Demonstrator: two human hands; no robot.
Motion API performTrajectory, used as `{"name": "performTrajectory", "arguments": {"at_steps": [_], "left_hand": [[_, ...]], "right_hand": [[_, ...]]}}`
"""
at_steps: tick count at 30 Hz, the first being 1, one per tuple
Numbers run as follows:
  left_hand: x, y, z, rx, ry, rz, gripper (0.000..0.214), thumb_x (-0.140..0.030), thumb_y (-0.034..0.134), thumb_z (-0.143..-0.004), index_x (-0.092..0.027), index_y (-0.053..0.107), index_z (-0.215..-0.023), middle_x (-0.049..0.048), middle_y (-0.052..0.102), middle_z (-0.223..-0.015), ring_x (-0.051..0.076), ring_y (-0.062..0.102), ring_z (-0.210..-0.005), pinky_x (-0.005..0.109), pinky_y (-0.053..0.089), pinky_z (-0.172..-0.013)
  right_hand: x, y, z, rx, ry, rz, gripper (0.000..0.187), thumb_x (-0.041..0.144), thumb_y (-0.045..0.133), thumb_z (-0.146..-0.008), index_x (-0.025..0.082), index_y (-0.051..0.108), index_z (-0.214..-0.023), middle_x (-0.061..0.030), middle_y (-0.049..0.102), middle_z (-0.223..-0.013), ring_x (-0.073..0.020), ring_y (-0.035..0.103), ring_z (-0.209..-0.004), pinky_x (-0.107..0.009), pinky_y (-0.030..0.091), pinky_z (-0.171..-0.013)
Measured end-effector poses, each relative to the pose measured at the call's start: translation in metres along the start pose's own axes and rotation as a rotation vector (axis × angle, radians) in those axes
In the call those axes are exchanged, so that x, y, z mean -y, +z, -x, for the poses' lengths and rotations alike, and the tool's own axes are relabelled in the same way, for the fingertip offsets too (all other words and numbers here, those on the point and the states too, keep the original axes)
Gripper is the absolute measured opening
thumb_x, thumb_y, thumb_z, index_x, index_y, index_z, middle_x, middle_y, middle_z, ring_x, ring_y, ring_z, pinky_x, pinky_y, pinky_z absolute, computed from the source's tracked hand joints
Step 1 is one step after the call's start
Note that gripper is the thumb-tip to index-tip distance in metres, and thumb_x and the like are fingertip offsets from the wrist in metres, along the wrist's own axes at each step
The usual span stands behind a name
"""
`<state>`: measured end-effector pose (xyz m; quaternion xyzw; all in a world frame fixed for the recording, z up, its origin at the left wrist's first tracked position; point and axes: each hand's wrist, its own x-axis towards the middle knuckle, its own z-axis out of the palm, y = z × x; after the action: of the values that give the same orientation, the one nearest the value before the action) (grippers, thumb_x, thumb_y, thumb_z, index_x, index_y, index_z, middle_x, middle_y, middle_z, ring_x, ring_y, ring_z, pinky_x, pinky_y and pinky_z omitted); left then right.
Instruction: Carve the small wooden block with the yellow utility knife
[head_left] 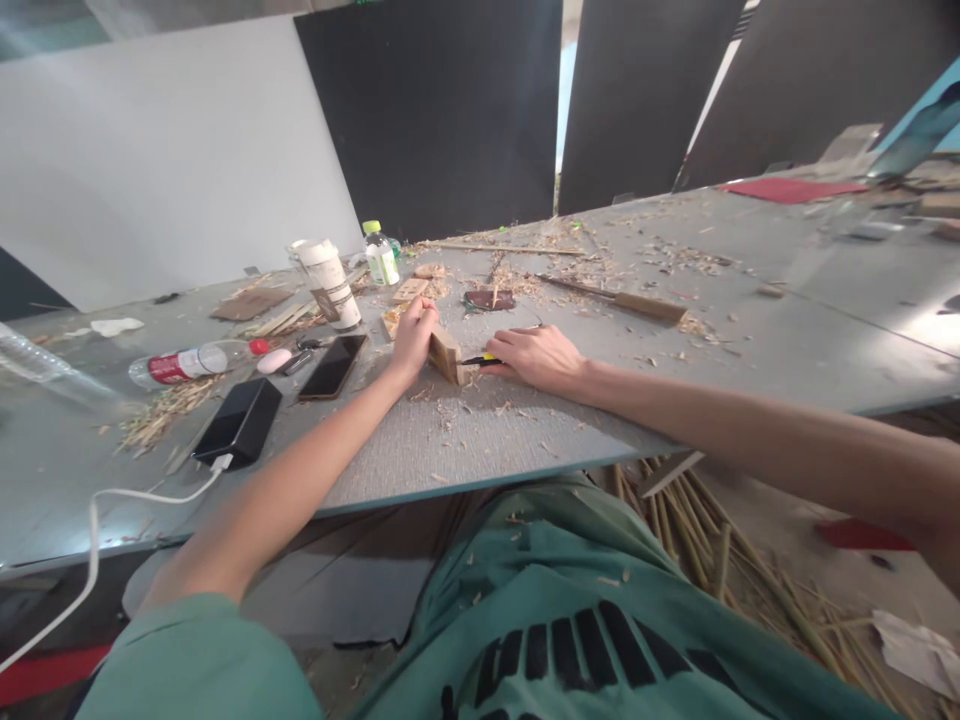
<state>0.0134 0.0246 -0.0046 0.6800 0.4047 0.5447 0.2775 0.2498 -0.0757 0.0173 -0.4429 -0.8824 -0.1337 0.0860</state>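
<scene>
On a flat grey table point(540, 440), a brown squared wooden block point(445, 355) is gripped by the left hand point(415, 340), a slim black-and-yellow tool point(489, 357) by the right hand point(541, 358), cutting seemingly begun among pale wood shavings point(523, 284) but unfinished.

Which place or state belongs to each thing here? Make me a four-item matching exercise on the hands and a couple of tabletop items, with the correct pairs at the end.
Things:
1. left hand
2. right hand
3. paper cup
4. red-capped bottle

Place or state:
A. lying on its side
B. holding a slim black-and-yellow tool
C. standing near the green-capped bottle
D. holding a wooden block

Pairs: 1-D, 2-B, 3-C, 4-A
</scene>
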Motion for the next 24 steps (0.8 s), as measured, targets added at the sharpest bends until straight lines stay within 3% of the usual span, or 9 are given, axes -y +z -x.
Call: {"name": "performTrajectory", "arguments": {"at_steps": [3, 9, 15, 20, 24], "left_hand": [[-0.0001, 0.0009, 0.0004, 0.006, -0.001, 0.001, 0.03, -0.047, 0.06, -0.099, -0.025, 0.054, -0.079, 0.0025, 0.053, -0.076, 0.025, 0.057, -0.078, 0.04, 0.049, -0.076], [-0.0001, 0.0006, 0.0004, -0.008, -0.013, -0.009, 0.03, -0.045, 0.059, -0.1, -0.025, 0.053, -0.079, 0.0012, 0.05, -0.074, 0.023, 0.055, -0.073, 0.04, 0.048, -0.075], [-0.0022, 0.0011, 0.0014, 0.009, -0.008, -0.02, 0.03, -0.047, 0.061, -0.098, -0.025, 0.054, -0.078, 0.0014, 0.05, -0.074, 0.023, 0.052, -0.073, 0.039, 0.047, -0.074], [-0.0029, 0.0008, -0.0001, -0.014, -0.003, -0.018, 0.036, -0.054, 0.061, -0.097, -0.025, 0.053, -0.077, 0.0024, 0.049, -0.076, 0.024, 0.053, -0.078, 0.04, 0.046, -0.077], [-0.0027, 0.0006, -0.0004, -0.009, 0.008, -0.016, 0.036, -0.054, 0.062, -0.096, -0.026, 0.053, -0.077, 0.002, 0.049, -0.075, 0.024, 0.052, -0.077, 0.04, 0.046, -0.076]], "right_hand": [[-0.0004, -0.0002, 0.0022, -0.011, 0.022, -0.012, 0.056, 0.063, 0.032, -0.115, 0.019, 0.067, -0.12, -0.0112, 0.075, -0.112, -0.0226, 0.065, -0.088, -0.034, 0.021, -0.063], [0.0025, -0.0011, -0.0014, 0.056, -0.014, -0.03, 0.051, 0.063, 0.045, -0.112, 0.019, 0.07, -0.104, -0.0084, 0.076, -0.097, -0.0208, 0.063, -0.076, -0.033, 0.022, -0.064], [0.0033, -0.003, 0.0035, 0.002, 0.037, -0.02, 0.053, 0.059, 0.036, -0.115, 0.017, 0.067, -0.121, -0.013, 0.075, -0.112, -0.0241, 0.067, -0.09, -0.033, 0.025, -0.065], [0.004, -0.0033, -0.0009, 0.07, -0.011, -0.03, 0.052, 0.063, 0.046, -0.111, 0.018, 0.069, -0.102, -0.0083, 0.074, -0.092, -0.0204, 0.064, -0.074, -0.033, 0.026, -0.064], [0.0043, -0.0033, 0.0009, 0.026, 0.011, -0.011, 0.051, 0.06, 0.04, -0.114, 0.018, 0.068, -0.112, -0.0119, 0.075, -0.107, -0.0228, 0.066, -0.085, -0.033, 0.026, -0.064]]}}
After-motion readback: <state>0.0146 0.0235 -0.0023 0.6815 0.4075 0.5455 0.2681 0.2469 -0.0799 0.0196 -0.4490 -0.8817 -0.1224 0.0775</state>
